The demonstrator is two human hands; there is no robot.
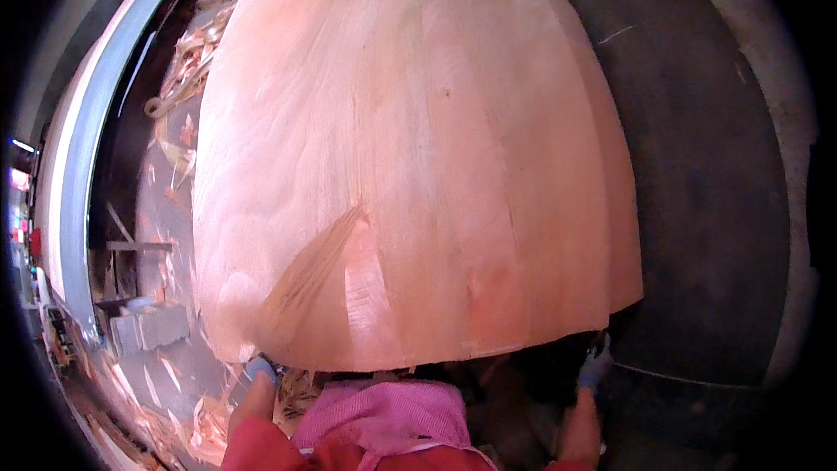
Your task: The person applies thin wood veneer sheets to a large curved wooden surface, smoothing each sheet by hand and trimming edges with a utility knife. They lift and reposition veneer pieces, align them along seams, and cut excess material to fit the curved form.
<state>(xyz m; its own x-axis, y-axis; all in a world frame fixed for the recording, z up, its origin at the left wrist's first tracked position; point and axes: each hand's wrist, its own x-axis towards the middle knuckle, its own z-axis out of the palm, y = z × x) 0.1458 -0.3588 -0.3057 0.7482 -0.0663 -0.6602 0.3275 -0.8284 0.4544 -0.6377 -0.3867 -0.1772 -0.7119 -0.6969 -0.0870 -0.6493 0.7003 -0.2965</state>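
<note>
Hands [261, 370] [595, 366] spread wide at near corners of wood sheet [427, 166].

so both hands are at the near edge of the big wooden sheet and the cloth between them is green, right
Not green: the head view shows the cloth is pink. The left hand and right hand are indeed at the near edge of the big wooden sheet.

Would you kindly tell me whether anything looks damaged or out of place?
The wood sheet seems torn at lower left: a darker wedge slants across its grain beside a paler patch. Scraps litter the floor.
</note>
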